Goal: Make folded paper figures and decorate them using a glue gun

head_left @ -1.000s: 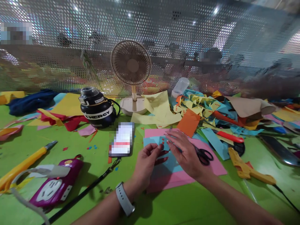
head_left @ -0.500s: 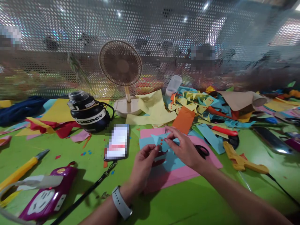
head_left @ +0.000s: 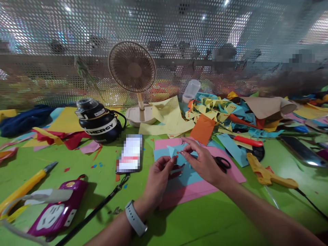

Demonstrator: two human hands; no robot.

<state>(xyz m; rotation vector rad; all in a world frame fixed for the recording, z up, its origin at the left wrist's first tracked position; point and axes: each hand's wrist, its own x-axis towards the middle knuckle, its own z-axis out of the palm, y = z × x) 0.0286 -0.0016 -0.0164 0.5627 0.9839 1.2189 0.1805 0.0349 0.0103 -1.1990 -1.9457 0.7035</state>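
My left hand (head_left: pixel 160 176) pinches a small light-blue paper piece (head_left: pixel 171 150) with small red-orange bits on it. My right hand (head_left: pixel 202 162) is beside it, thumb and forefinger close together at the piece's right side; whatever is between those fingertips is too small to tell. Both hands are above a blue sheet (head_left: pixel 186 176) that lies on pink paper (head_left: pixel 191 196). Black scissors (head_left: pixel 225 165) rest on the pink paper, partly behind my right wrist.
A phone (head_left: pixel 131 152), a black bottle (head_left: pixel 99 123) and a fan (head_left: pixel 133 68) stand or lie beyond my hands. Cut paper (head_left: pixel 212 107) is heaped at the back. A yellow glue gun (head_left: pixel 269 176) lies right, a purple device (head_left: pixel 60 210) left.
The view has shifted slightly, moving the table items a little to the right. The blue piece appears turned, with less of its face showing; both hands remain close together.
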